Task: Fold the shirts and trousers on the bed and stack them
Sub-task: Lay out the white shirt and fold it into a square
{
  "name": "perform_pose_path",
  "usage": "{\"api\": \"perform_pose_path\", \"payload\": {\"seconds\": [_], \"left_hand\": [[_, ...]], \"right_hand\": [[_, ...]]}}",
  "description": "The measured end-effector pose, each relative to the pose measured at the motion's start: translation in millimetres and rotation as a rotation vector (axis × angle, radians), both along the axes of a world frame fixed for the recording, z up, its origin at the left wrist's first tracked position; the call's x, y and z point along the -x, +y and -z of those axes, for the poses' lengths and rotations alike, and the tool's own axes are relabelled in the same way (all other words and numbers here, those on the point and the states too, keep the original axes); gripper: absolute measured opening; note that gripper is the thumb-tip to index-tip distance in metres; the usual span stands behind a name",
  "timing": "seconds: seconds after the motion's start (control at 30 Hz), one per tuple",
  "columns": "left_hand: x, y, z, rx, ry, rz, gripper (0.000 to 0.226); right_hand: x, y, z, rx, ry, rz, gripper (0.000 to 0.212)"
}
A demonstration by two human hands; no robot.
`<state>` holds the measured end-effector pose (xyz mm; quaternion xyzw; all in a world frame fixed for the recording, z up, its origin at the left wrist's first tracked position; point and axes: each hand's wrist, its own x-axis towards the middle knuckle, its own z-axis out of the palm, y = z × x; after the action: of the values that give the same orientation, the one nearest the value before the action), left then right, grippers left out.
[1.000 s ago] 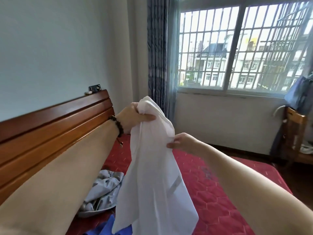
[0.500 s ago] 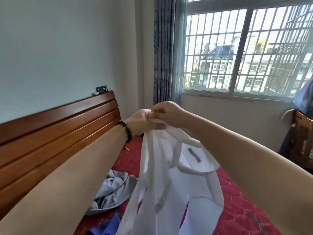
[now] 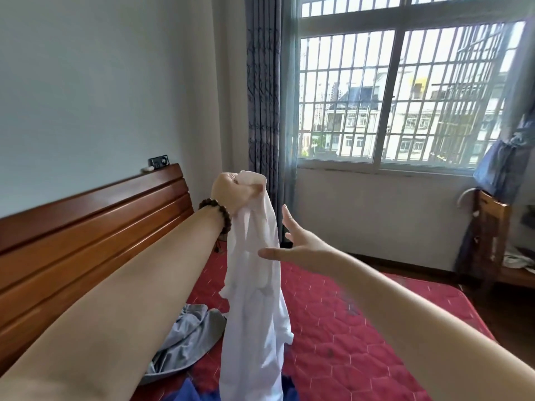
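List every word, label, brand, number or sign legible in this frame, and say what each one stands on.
None can be read.
White garment, gripped by the left hand: no print or tag shows.
Small black device on the headboard: too small to show any marking.
Dark marks on the red bed cover: too blurred to tell whether they are text.
Buildings beyond the window: no legible sign.

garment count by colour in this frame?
White: 1, white shirt hanging from the left hand
Grey: 1, grey garment crumpled on the bed
Blue: 1, blue garment, bottom edge, mostly hidden
Total: 3
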<state>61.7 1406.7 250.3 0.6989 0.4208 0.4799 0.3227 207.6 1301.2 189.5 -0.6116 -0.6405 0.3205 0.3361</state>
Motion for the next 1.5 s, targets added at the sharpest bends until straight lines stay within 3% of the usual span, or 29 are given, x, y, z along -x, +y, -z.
{"api": "perform_pose_path", "payload": {"seconds": [0.07,0.1,0.17,0.2,0.27,0.33,0.47,0.53,0.6,0.7,0.87,0.97,1.07,1.17,1.2,1.33,1.43,1.5], "left_hand": [[-1.7,-1.4,-1.1,0.013,-0.032,-0.032,0.012],[0.0,-1.1,-1.9,0.029,-0.078,-0.023,0.016],[7.6,-1.2,-1.7,0.055,-0.156,-0.022,0.016],[12.7,1.1,-1.0,0.063,-0.168,-0.046,0.016],[25.6,7.1,1.8,0.04,-0.099,-0.085,0.02],[40.8,14.5,5.9,-0.057,0.114,-0.1,0.025],[50.1,14.9,7.4,-0.172,0.489,0.281,0.044],[40.1,9.5,10.7,-0.12,0.511,0.413,0.033],[32.3,6.7,18.0,0.017,0.37,0.513,0.018],[34.0,10.1,24.6,0.201,0.159,0.589,0.013],[35.7,16.4,21.1,0.331,-0.016,0.699,0.014],[34.4,18.3,16.4,0.295,-0.085,0.646,0.021],[32.8,20.5,12.6,0.245,-0.077,0.594,0.022],[34.4,20.3,11.2,0.227,-0.056,0.536,0.02],[35.5,19.3,10.8,0.218,-0.069,0.523,0.019],[38.4,15.1,15.8,0.139,-0.104,0.462,0.031],[40.5,10.0,29.4,0.184,-0.119,0.528,0.039],[40.6,8.4,38.4,0.167,-0.035,0.541,0.038]], "right_hand": [[17.3,4.0,10.9,-0.14,-0.05,0.169,0.113],[21.9,7.3,14.6,-0.228,-0.041,0.256,0.092],[21.3,13.9,15.2,-0.393,-0.036,0.377,0.029],[17.2,15.8,11.4,-0.454,-0.072,0.417,0.018],[4.7,21.2,-1.5,-0.508,-0.152,0.441,0.023],[-5.2,27.3,-24.1,-0.493,-0.221,0.377,0.026],[-0.9,41.1,-75.5,-0.283,-0.528,0.054,0.028],[9.3,44.5,-90.6,-0.192,-0.655,-0.087,0.022],[14.1,44.7,-97.1,-0.149,-0.686,-0.141,0.019],[4.0,40.8,-96.4,-0.158,-0.479,-0.112,0.01],[-35.7,23.5,-57.5,0.09,0.245,-0.167,0.026],[-50.7,16.0,-20.4,0.149,0.328,-0.181,0.03],[-48.6,15.7,-5.8,-0.008,0.401,-0.008,0.011],[-45.6,17.7,-24.6,-0.185,0.501,0.102,0.017],[-45.3,19.2,-35.7,-0.234,0.448,0.119,0.018],[-42.9,26.2,-92.1,-0.401,-0.123,0.125,0.026],[-37.8,27.0,-134.3,-0.504,-0.315,0.063,0.029],[-35.6,27.8,-153.1,-0.569,-0.399,0.046,0.029]]}}
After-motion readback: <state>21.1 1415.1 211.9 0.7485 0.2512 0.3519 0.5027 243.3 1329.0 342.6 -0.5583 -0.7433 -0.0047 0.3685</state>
